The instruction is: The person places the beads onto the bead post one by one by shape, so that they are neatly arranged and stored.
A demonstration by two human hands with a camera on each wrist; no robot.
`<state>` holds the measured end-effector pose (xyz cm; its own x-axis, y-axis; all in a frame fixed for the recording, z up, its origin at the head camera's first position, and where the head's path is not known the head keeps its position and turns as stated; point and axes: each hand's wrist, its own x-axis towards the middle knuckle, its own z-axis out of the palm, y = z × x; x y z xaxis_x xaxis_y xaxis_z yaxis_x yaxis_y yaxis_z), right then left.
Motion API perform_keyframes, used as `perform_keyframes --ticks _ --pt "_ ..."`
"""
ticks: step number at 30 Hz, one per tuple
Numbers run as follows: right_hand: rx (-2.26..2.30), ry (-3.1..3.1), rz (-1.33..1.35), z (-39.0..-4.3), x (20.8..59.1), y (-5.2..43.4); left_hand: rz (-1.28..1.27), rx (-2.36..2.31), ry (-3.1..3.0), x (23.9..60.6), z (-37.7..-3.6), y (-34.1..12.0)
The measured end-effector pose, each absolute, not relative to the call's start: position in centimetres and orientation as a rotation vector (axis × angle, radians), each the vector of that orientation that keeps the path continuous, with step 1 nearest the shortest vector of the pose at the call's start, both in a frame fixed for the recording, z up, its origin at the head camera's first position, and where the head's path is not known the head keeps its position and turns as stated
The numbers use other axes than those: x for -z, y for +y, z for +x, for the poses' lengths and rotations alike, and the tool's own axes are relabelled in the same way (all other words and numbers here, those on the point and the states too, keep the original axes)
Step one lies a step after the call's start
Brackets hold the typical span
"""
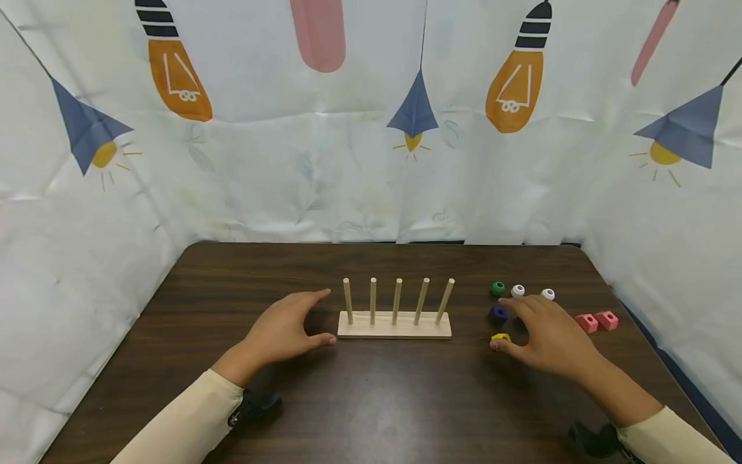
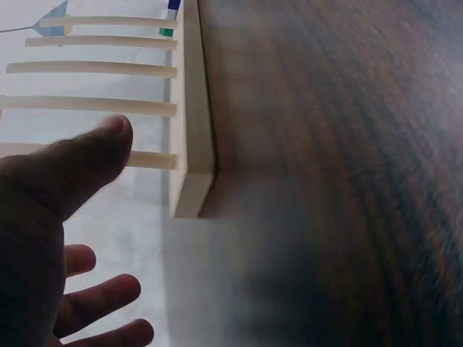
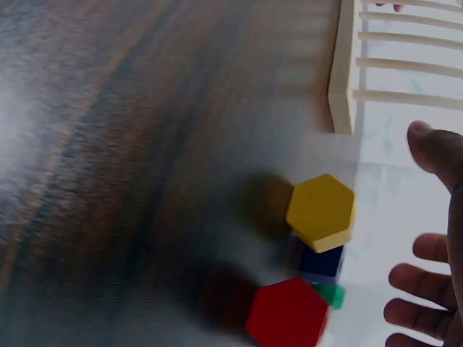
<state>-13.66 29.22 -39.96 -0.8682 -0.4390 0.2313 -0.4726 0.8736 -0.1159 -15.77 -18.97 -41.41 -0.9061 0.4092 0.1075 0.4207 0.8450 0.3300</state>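
A pale wooden peg stand (image 1: 394, 330) with several upright pegs stands mid-table. Just left of it is my left hand (image 1: 284, 330), thumb and fingers spread and holding nothing; in the left wrist view the thumb passes in front of the nearest peg. Over a group of beads at the right hovers my right hand (image 1: 547, 336), its fingers apart and nothing between them. By its thumb lies a yellow hexagonal bead (image 3: 322, 212). A red hexagonal bead (image 3: 288, 314) is mostly hidden under that hand in the head view. Beyond sit a dark blue cube bead (image 1: 498, 314) and a green bead (image 1: 498, 288).
Two white beads (image 1: 518, 290) lie behind the right hand. To its right are two pink block beads (image 1: 607, 319). The dark wood table (image 1: 394, 399) ends at a white printed curtain (image 1: 348, 180) at the back and sides.
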Motion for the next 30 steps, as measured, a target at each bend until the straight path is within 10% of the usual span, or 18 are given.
perform_keyframes --ticks 30 --pt "-0.216 -2.758 0.878 -13.7 43.6 30.2 -0.808 0.67 -2.978 44.2 -17.4 -17.0"
